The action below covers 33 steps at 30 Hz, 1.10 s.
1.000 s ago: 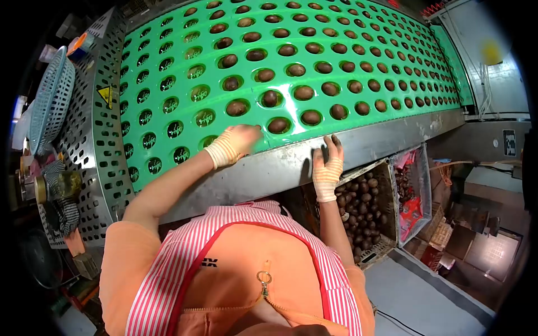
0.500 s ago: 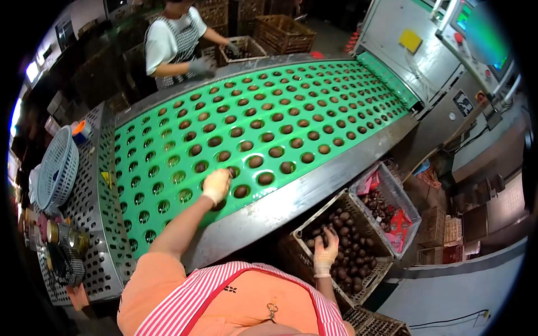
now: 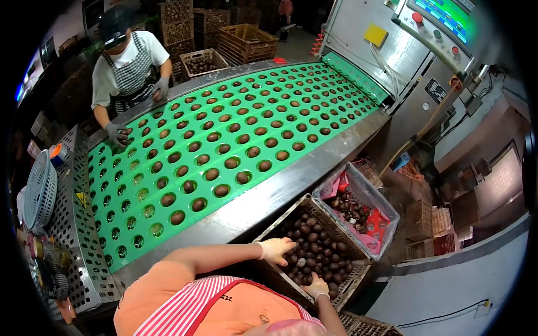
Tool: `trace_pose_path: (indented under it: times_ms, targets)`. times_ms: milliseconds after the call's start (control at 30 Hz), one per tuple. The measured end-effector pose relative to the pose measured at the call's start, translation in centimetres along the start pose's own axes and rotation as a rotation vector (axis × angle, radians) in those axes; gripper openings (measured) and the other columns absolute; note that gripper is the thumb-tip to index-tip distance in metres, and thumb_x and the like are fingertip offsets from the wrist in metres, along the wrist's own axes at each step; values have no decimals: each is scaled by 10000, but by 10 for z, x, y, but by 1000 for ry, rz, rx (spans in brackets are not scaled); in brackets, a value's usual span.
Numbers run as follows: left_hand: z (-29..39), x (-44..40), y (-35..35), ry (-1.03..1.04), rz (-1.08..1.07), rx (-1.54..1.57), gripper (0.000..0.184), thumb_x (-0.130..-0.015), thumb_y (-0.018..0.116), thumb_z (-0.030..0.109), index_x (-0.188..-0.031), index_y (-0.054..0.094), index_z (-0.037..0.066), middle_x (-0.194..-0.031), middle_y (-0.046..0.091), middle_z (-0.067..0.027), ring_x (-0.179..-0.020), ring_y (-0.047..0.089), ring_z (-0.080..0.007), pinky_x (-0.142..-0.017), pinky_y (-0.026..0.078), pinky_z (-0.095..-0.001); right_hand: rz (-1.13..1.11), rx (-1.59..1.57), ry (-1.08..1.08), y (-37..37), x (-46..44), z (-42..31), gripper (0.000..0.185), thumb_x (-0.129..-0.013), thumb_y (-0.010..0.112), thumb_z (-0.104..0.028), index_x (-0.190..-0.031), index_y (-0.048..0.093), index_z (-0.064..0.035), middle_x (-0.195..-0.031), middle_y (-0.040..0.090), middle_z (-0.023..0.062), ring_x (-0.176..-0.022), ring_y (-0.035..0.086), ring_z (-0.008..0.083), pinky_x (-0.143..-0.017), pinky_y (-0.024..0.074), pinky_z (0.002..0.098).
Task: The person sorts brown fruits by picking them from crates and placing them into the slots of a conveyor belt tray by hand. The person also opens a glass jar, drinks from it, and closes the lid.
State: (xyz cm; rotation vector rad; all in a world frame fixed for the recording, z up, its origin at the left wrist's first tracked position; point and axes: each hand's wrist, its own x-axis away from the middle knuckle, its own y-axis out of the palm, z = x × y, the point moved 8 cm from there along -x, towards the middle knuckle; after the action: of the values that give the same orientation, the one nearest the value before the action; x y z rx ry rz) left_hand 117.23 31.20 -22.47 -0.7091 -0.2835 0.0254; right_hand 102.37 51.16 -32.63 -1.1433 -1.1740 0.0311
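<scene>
Dark brown egg-shaped pieces (image 3: 315, 248) lie heaped in a worn plastic crate (image 3: 358, 274) right in front of me. My left hand (image 3: 274, 250), in a pale glove, reaches over the crate's left side, its fingers stretched out against the heap. Nearer to me, my right hand (image 3: 316, 285), also gloved, rests on the pieces with thumb and fingers apart; some fingertips are hidden among them. Beyond the crate runs a green belt (image 3: 185, 210) with rows of round hollows. Many hollows hold one brown piece each, while those at the left end are bare.
A metal rail (image 3: 269, 201) edges the belt. Beside my crate stands a grey bin (image 3: 386, 224) with pieces and red plastic. Across the belt a co-worker (image 3: 131, 73) in grey gloves leans over it. A control panel (image 3: 440, 28) is at far right, a blue basket (image 3: 42, 182) at left.
My left hand has left the belt and come down to the crate. My right hand has shifted towards the crate's near side. The co-worker's hand now reaches onto the belt. My view has turned.
</scene>
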Motion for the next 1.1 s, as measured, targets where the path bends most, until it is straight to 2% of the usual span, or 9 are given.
trace_pose_path:
  times_ms: [133,267,367,467,600,667,733,900,1100]
  targets:
    - [-23,-60,67,-222,-400,-192,1063,-650,828,413,-1516,239,230,-1488,298,-216,-1306,427,-408,-1044,408,-449,-70,-33,-7,-13,5,-6,1082,-608,798,-522,-1501,285,-188,-1213,614,216,-1109,610,339,-943,484,403]
    - [-36,-69,91,-300,-490,-310,1136,-643,830,497,-1536,139,367,-1619,22,-64,-1377,353,-377,-1089,371,-467,-6,-216,-66,-13,-5,4,1067,-583,803,-526,-1480,360,-155,-1291,592,188,-1156,589,337,-1001,448,357]
    - [-34,-70,82,-282,-471,-299,1133,-624,843,505,-1514,144,447,-1621,-10,-27,-1346,386,-389,-1044,427,-474,15,-316,-71,-5,-19,8,1030,-597,800,-531,-1461,403,-135,-1421,458,222,-1302,468,331,-1070,382,344]
    - [-27,-68,76,-263,-456,-434,1112,-611,849,511,-1518,225,356,-1581,138,-42,-1320,417,-379,-1021,443,-462,-34,-233,-104,5,-48,5,1013,-609,806,-516,-1444,421,-91,-1445,426,231,-1327,441,329,-1086,365,345]
    - [-59,-65,76,-414,-366,-93,1084,-540,863,531,-1450,367,213,-1486,271,-174,-1288,459,-351,-990,463,-456,-81,-349,1,3,-53,2,883,-661,813,-453,-1382,484,-64,-1278,600,167,-1143,596,282,-962,479,373]
    - [-60,-71,94,-263,-321,-100,1153,-517,870,496,-1477,328,157,-1436,325,-246,-1279,455,-389,-1007,446,-433,-269,-882,169,19,-44,4,722,-750,789,-321,-1375,493,-112,-1189,634,114,-1105,594,256,-861,524,431]
    - [-62,-79,100,-317,-368,-12,1196,-497,878,500,-1492,306,166,-1446,324,-252,-1300,429,-399,-1032,425,-440,-319,-1032,241,0,-24,-4,598,-841,714,-210,-1382,476,-118,-1307,538,75,-1196,512,256,-805,562,464]
    - [-73,-89,130,-307,-524,214,1313,-519,898,493,-1550,123,247,-1505,254,-241,-1381,304,-408,-1095,328,-495,-488,-1355,170,4,-19,-18,775,-890,659,-193,-1522,214,-152,-1529,257,97,-1359,327,297,-849,573,514]
    - [-71,-87,120,-330,-511,242,1282,-529,902,471,-1537,161,194,-1480,382,-207,-1336,414,-359,-1068,369,-446,-424,-1577,184,14,-13,-25,840,-841,707,-244,-1523,219,-197,-1510,291,105,-1333,371,336,-896,524,569]
